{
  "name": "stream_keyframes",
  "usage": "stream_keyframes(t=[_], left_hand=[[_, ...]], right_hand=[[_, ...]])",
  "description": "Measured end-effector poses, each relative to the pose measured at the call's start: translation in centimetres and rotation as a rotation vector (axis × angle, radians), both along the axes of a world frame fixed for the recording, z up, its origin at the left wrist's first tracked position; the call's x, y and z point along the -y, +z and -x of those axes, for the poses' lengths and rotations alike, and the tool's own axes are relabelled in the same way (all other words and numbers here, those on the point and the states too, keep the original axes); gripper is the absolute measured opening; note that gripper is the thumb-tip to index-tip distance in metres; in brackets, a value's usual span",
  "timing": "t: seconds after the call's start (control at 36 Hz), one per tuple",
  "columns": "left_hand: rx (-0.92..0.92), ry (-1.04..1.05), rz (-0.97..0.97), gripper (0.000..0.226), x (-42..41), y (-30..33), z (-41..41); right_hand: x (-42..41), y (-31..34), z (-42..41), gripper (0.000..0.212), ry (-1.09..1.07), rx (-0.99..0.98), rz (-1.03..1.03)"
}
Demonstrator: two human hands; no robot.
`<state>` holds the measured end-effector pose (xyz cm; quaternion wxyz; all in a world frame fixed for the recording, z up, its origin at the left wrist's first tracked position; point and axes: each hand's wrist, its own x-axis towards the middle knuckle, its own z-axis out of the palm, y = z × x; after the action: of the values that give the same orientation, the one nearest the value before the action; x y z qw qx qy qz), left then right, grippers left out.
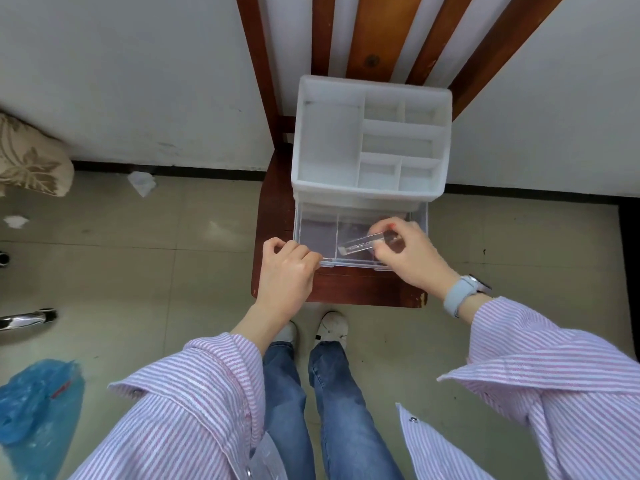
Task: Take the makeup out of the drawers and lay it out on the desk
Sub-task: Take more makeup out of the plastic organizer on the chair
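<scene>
While left hand grips drawer, right hand pinches clear tube.

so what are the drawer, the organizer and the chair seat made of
Drawer: clear hard plastic, glossy; the seat shows through it.
Organizer: frosted white plastic, likely matte; its walls look milky and translucent.
Chair seat: dark reddish wood, probably varnished; a front corner looks chipped.

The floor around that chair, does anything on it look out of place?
Yes. Crumpled white scraps lie loose by the wall on the left, another further left, and a blue plastic bag sits crumpled near the bottom left. The chair seat is chipped at its front right corner.
</scene>
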<state>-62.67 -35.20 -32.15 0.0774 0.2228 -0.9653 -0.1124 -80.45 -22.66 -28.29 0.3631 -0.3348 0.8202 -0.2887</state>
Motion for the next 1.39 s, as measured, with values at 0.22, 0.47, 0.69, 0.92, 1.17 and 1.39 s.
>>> stream_keyframes(t=[0.22, 0.47, 0.69, 0.92, 1.17, 1.39], left_hand=[[0.003, 0.011, 0.003, 0.015, 0.1, -0.3, 0.2], [0.039, -0.042, 0.02, 0.019, -0.2, -0.6, 0.9], [0.148, -0.218, -0.198, 0.041, -2.1, 1.4, 6.5], [0.486, -0.261, -0.223, 0.065, -3.8, -0.7, 12.9], [0.463, -0.186, -0.373, 0.049, -3.5, 0.5, 13.8], [0.089, 0.162, -0.912, 0.036, -2.6, 3.9, 11.1]], right_hand=[[-3.7, -0.2, 1.4, 0.027, -0.692, 0.046, 0.106], [-5.1, -1.5, 1.7, 0.043, -1.139, 0.514, 0.134], [-5.8, -1.7, 0.6, 0.036, -1.402, 0.755, 0.234], [-6.6, -2.7, 0.9, 0.04, -1.497, 0.795, 0.248], [-6.8, -2.5, -0.2, 0.039, -1.454, 0.812, 0.225], [-5.1, -0.7, -0.9, 0.034, -1.196, 0.417, 0.156]])
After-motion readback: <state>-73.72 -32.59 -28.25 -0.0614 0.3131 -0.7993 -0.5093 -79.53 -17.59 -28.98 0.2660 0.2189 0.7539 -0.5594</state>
